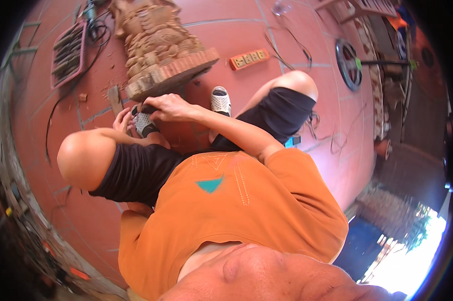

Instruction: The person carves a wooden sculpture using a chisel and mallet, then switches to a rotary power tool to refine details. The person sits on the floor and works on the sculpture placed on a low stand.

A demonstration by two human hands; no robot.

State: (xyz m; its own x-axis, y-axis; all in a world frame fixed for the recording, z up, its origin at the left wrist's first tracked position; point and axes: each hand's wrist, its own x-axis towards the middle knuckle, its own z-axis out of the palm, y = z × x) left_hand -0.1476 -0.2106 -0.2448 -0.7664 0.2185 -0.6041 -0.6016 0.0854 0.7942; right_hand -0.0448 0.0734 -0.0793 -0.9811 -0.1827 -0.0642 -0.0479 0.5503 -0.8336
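Observation:
A carved wooden sculpture point(156, 42) lies on its side in front of me, its flat base point(171, 75) turned toward me. My right hand point(168, 108) is just below the near end of that base. Its fingers are curled around something small and dark that I cannot make out. Lower and to the left, my left hand point(123, 120) is beside my left sandal point(144, 123), with its fingers apart. Close above it lies a flat wooden stick point(115, 99); whether the fingers touch it is hard to see.
A pink tray point(68, 55) of carving tools stands at the far left, with a black cable point(51, 110) running along it. An orange block point(249, 58) with pale inserts lies beyond my right sandal point(220, 100). A dark wheel point(348, 65) is at the right. Wood chips point(82, 97) dot the red tiles.

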